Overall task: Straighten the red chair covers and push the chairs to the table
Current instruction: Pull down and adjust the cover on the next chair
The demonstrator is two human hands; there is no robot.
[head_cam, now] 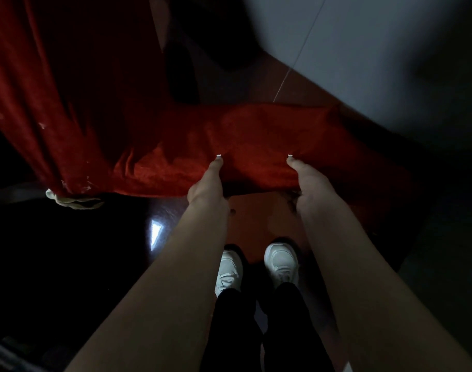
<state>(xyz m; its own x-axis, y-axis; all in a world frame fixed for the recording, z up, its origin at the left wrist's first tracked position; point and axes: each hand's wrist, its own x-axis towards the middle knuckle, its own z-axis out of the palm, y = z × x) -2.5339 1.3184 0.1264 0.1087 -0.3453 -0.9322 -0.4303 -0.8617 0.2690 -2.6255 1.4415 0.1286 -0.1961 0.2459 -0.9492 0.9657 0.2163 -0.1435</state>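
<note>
A red velvet chair cover (256, 140) stretches over the top of a chair back in the middle of the head view. My left hand (206, 183) grips its near edge, thumb on top and fingers tucked underneath. About a hand's width to the right, my right hand (308, 183) grips the same edge in the same way. The chair itself is hidden under the cloth. At the left hangs a long red drape (41, 89), with a pale cloth edge (74, 201) showing at its bottom.
The scene is dim. A dark glossy floor (95, 251) with a bright reflection lies at the left, and a reddish-brown floor tile (267, 218) lies under my white shoes (281, 261). A pale wall (377, 49) rises at the right behind the chair.
</note>
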